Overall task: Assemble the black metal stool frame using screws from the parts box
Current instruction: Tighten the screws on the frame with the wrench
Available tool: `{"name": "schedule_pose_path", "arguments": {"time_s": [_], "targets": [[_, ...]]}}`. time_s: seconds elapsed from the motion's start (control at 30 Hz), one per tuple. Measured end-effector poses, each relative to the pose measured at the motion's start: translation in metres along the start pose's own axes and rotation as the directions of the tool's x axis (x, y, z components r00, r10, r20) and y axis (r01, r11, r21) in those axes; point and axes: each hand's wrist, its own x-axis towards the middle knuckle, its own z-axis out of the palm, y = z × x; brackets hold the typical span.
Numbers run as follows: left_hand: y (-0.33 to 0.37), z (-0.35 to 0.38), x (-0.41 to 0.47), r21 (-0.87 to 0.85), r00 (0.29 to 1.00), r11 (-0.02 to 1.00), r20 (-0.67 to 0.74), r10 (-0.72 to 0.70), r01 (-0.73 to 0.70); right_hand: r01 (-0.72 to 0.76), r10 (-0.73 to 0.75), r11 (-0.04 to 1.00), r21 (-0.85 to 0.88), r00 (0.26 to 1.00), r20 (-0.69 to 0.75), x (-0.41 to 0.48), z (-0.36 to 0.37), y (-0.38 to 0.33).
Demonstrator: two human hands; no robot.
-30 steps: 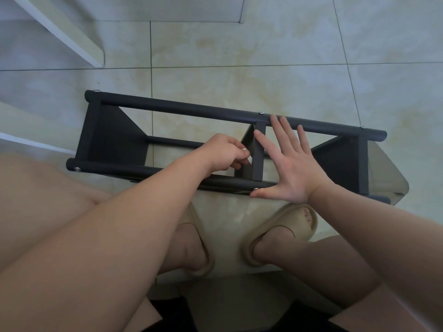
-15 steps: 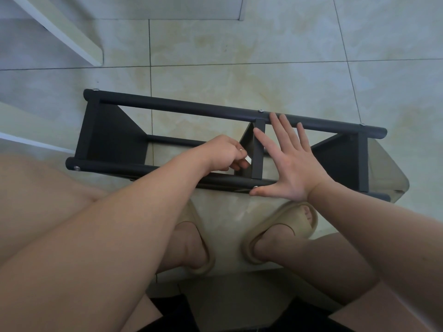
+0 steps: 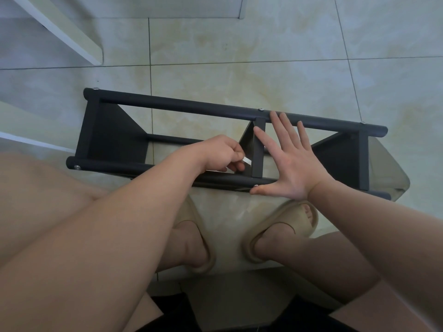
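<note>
The black metal frame [image 3: 182,107] lies on its side on the tiled floor in front of my feet, with silver screw heads showing on its round bars. My left hand [image 3: 221,153] reaches inside the frame and pinches a small silver tool [image 3: 247,161] beside the middle crossbar [image 3: 258,149]. My right hand [image 3: 288,159] lies flat with fingers spread across the frame just right of that crossbar; its thumb rests along the near bar and its fingertips reach the far bar. The parts box is not in view.
A white slanted furniture leg [image 3: 72,34] stands at the upper left. A pale plastic sheet [image 3: 393,176] lies under the frame's right end. My two feet in beige slippers [image 3: 282,233] sit just below the frame. Bare tile floor stretches beyond the far bar.
The silver tool now shows at my left fingertips, which have shifted slightly toward the crossbar. My right hand and the frame stay where they were.
</note>
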Motion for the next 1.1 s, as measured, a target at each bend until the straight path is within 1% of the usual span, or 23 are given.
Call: {"name": "schedule_pose_path", "arguments": {"time_s": [0.13,0.4,0.67,0.83,0.9,0.97,1.03,1.1], "targets": [[-0.0018,-0.0009,0.0009,0.042,1.000,0.999,0.004,0.013,-0.013,0.001,-0.001,1.000,0.006,1.000,-0.003,-0.0001,-0.0001,0.0000],[-0.0034,-0.0029,-0.0015,0.185,0.999,0.982,0.021,0.038,-0.042,0.004,-0.004,1.000,0.009,1.000,-0.009,0.0003,0.0003,0.0005],[-0.0061,-0.0030,0.0002,0.290,0.999,0.957,0.020,0.028,-0.033,0.006,-0.006,1.000,0.008,1.000,-0.017,-0.0004,0.0009,0.0003],[-0.0039,-0.0023,-0.0013,0.335,0.998,0.942,0.059,0.005,-0.025,0.004,-0.004,1.000,0.007,1.000,-0.010,-0.0003,0.0005,-0.0001],[-0.0034,-0.0044,-0.0030,0.324,1.000,0.946,0.029,0.000,-0.010,0.005,-0.005,1.000,0.009,1.000,-0.010,-0.0005,-0.0002,-0.0003],[-0.0052,-0.0074,-0.0033,0.320,0.999,0.948,-0.048,0.013,0.003,0.006,-0.006,1.000,0.009,1.000,-0.012,-0.0007,-0.0011,-0.0003],[-0.0082,-0.0076,-0.0047,0.351,0.990,0.936,-0.134,0.044,0.006,0.008,-0.008,1.000,0.013,1.000,-0.011,-0.0006,-0.0018,-0.0004],[-0.0092,-0.0045,-0.0066,0.401,0.983,0.916,-0.162,0.083,-0.011,0.007,-0.007,1.000,0.016,1.000,-0.007,-0.0006,-0.0024,-0.0007]]}}
